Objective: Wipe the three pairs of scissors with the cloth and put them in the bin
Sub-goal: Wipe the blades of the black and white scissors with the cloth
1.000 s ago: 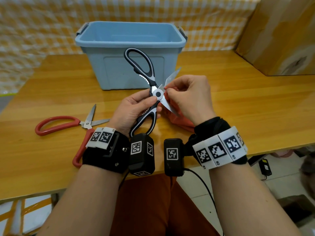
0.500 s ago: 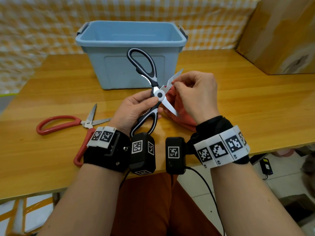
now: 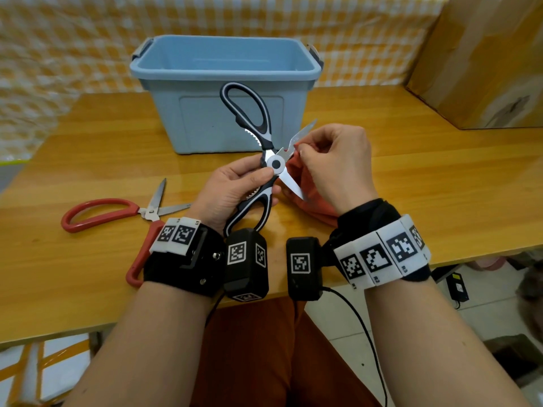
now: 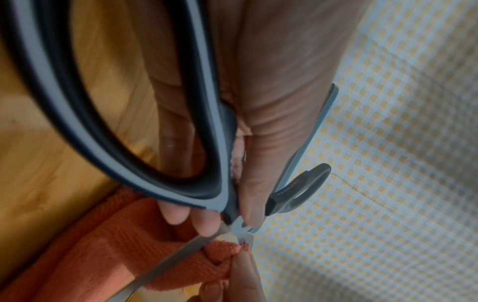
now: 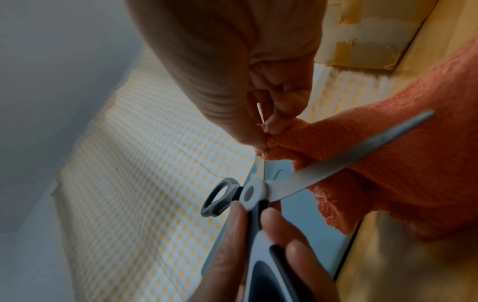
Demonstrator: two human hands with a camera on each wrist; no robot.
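While gripping the black-handled scissors (image 3: 266,160) near the pivot in left hand (image 3: 232,189), blades splayed before the bin (image 3: 226,74), right hand (image 3: 335,163) pinching cloth (image 3: 305,183) onto upper blade, stroke outward toward its tip.

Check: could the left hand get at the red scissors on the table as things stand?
Probably not yet: the left hand grips the black scissors. The red scissors lie unobstructed beside that wrist.

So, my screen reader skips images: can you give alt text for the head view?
A left hand holds open black-handled scissors while the right hand pinches an orange cloth on one blade. Red scissors lie on the table; a blue bin stands behind.
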